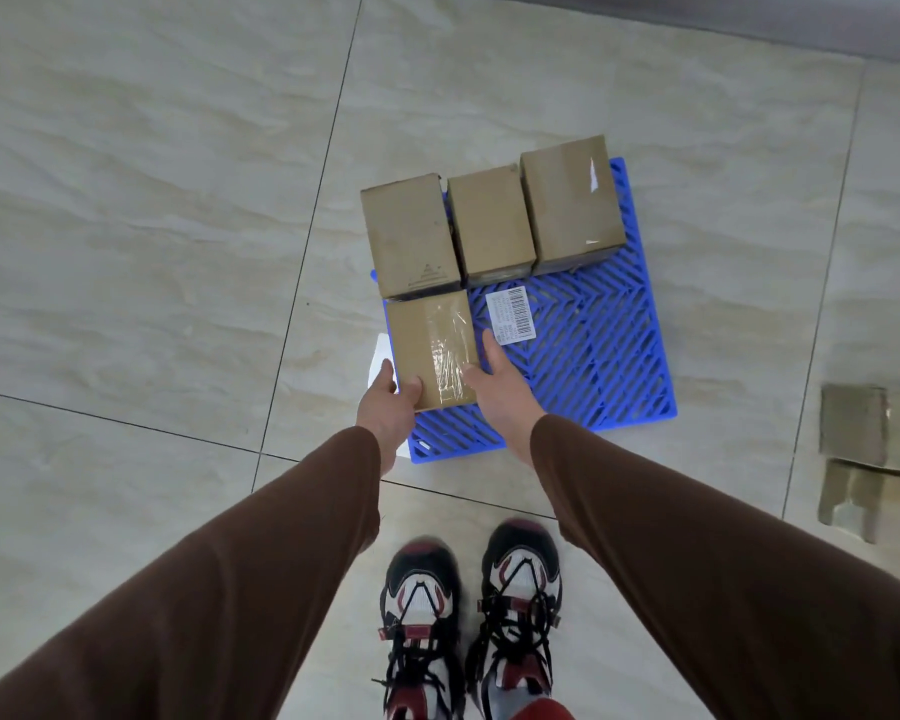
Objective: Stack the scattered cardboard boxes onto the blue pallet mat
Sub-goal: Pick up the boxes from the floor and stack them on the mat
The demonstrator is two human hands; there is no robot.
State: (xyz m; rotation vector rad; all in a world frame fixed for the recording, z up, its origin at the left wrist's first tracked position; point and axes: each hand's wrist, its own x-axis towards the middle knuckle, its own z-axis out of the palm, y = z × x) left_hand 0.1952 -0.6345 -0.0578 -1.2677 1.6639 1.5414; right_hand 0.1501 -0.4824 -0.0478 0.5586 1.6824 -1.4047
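A blue pallet mat (588,356) lies on the tiled floor ahead of me. Three cardboard boxes stand in a row along its far edge: the left box (409,233), the middle box (489,226) and the right box (572,202). A taped cardboard box (430,348) sits on the mat's left side, in front of the left box. My left hand (388,407) grips its near left corner. My right hand (500,376) presses against its right side, fingers spread. A white barcode label (510,314) is stuck on the mat.
More cardboard boxes (868,449) lie on the floor at the right edge of view. My two shoes (468,615) stand just behind the mat. A dark wall base runs along the top right. A white paper scrap (380,356) shows at the mat's left edge.
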